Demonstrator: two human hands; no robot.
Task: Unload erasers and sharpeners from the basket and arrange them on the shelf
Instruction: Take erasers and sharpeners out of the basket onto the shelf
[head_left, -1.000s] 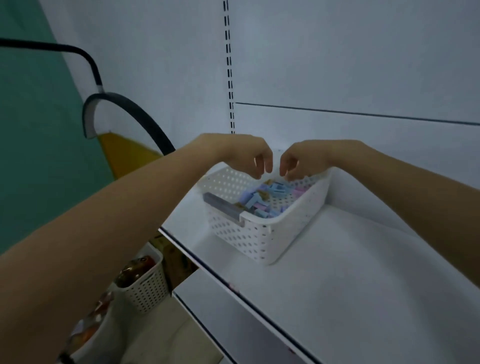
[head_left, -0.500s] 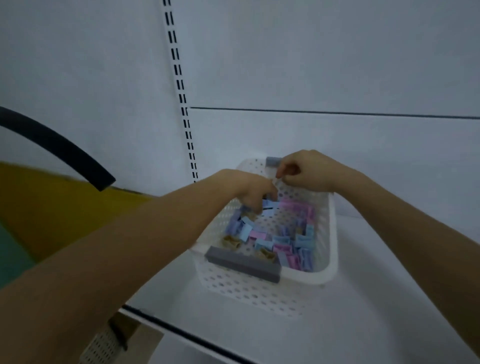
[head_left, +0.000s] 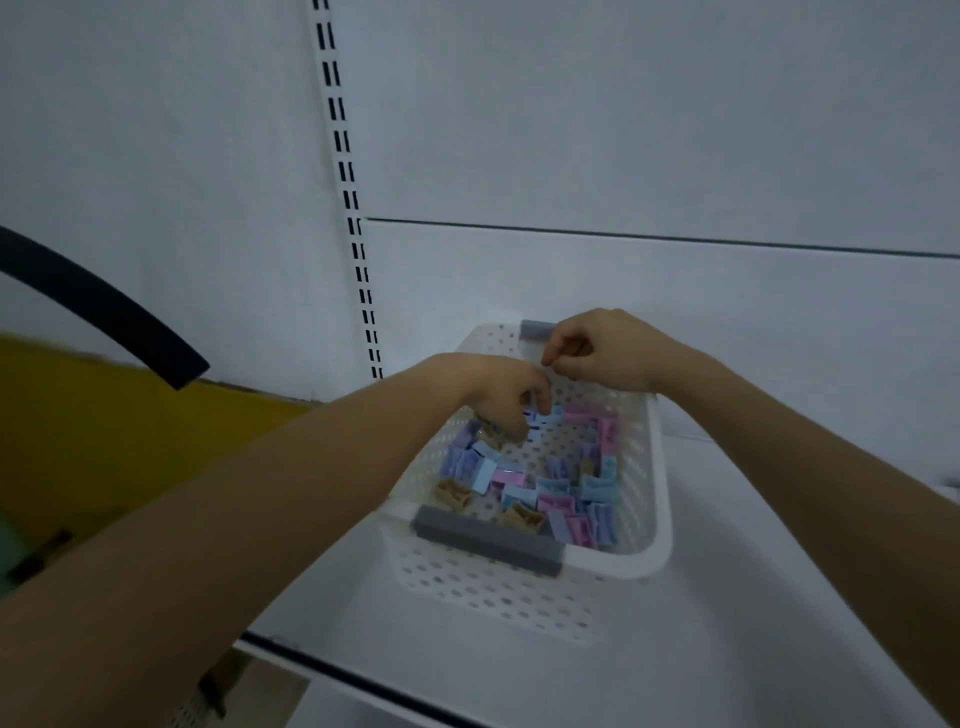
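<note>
1. Head view: the white basket (head_left: 661, 467) sits on the shelf (head_left: 753, 623), with small blue, pink, purple and tan pieces (head_left: 556, 501) heaped inside it.
2. My left hand (head_left: 506, 395) is down in the basket's far left corner. Its fingers are curled among the pieces, and I cannot tell whether they grip one.
3. My right hand (head_left: 602, 353) hovers over the basket's far end, beside the far grey handle (head_left: 535, 328). Its fingers are curled to the thumb, and I cannot tell if they hold anything.
4. Left of the basket, a black tube (head_left: 104, 317) curves. A slotted rail (head_left: 353, 218) rises behind the basket.
</note>
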